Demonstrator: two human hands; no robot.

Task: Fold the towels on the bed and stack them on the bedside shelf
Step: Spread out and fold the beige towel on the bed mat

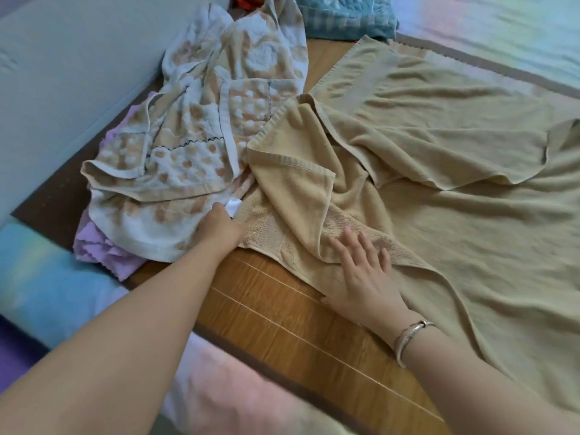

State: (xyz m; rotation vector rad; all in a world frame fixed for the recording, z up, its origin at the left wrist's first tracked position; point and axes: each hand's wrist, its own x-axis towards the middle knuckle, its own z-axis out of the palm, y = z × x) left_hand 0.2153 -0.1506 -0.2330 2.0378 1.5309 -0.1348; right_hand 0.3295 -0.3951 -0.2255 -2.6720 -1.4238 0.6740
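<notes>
At nine o'clock a pale headboard panel (pixel 72 76) is running along the edge of the bed, and below it at eight o'clock a blue-tinted pillow (pixel 40 277) is lying. Just right of these, a lilac towel (pixel 103 252) is peeking out from under a crumpled white towel with peach dots (pixel 194 133), which is spreading from ten o'clock up toward twelve.

The left hand (pixel 219 229) is reaching to the near edge of the dotted towel, fingers curled and pinching cloth beside a small white tag (pixel 233 207); whether it is pinching the dotted towel or the tan one cannot be told.

At twelve o'clock a teal towel (pixel 345 17) is sitting bunched at the far edge. The woven bamboo mat (pixel 282 309) is showing bare at six o'clock.

The right hand (pixel 364 271), wearing a silver bangle (pixel 411 337) at the wrist, is lying flat with fingers spread, pressing on the near corner of the large tan towel (pixel 455 199). That towel is covering the mat from centre to three o'clock, wrinkled, with one corner folded over toward the middle.
</notes>
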